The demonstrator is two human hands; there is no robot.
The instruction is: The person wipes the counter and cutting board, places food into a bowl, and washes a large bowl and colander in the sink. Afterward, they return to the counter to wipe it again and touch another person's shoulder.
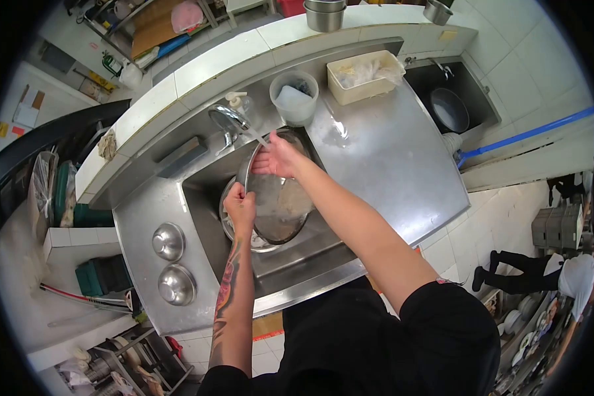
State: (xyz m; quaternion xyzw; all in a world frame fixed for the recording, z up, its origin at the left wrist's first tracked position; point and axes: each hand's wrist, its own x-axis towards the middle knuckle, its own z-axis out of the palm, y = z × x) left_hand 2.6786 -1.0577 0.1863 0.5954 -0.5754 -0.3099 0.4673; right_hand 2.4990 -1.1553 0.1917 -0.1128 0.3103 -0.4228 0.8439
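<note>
My left hand [241, 207] is closed on the left rim of a large, shallow round metal bowl [280, 204], which is tilted over the sink basin [201, 198]. My right hand [277, 157] lies across the upper part of the bowl with its fingers stretched out. Water runs from the curved faucet [230, 119] close to the right fingers. Below the tilted bowl, part of another round metal vessel [226, 221] shows in the sink; the rest is hidden.
Two upturned metal bowls [169, 241] sit on the left counter. Behind the sink stand a soap bottle [237, 102], a translucent tub [294, 99] and a cream bin [363, 79]. A second sink [455, 99] holds a dark pan. Another person [534, 272] stands at far right.
</note>
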